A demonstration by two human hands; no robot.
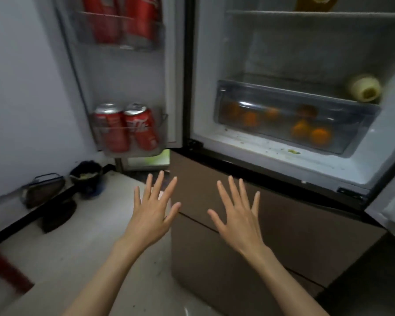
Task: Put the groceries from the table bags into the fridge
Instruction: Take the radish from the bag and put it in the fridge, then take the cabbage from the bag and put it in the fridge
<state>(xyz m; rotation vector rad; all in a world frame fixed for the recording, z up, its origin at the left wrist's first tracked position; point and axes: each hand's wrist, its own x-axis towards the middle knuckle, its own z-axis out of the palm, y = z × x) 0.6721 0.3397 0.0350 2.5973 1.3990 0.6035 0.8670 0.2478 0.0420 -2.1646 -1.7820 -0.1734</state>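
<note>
At the far left of my view a dark pot [86, 176] with something pale inside sits on the floor against the wall, and beside it, further left, lies a blurred brownish thing with a wire handle [43, 188] that I cannot identify. Right of those the fridge door [123, 83] stands swung open; its lower door shelf [132, 142] holds two red cans [127, 128] side by side and upright, and the shelf above carries two more red containers, cut off by the top edge. Below, my left hand [149, 213] is held out flat over the pale floor, back towards me, fingers spread wide apart and gripping nothing. Just beside it, apart from it, my right hand [238, 215] is held the same way in front of the brown lower drawers [294, 236], fingers splayed and empty. Above the hands the fridge [210, 65] compartment is open: a clear crisper drawer [283, 96] holds several oranges [306, 131], seen through its front wall. On the shelf over that drawer, at the right end, a pale round fruit or vegetable [365, 87] lies on its side. At the top edge something yellow sits on the upper shelf, mostly cropped. Crumbs speckle the white floor of the compartment in front of the drawer.
</note>
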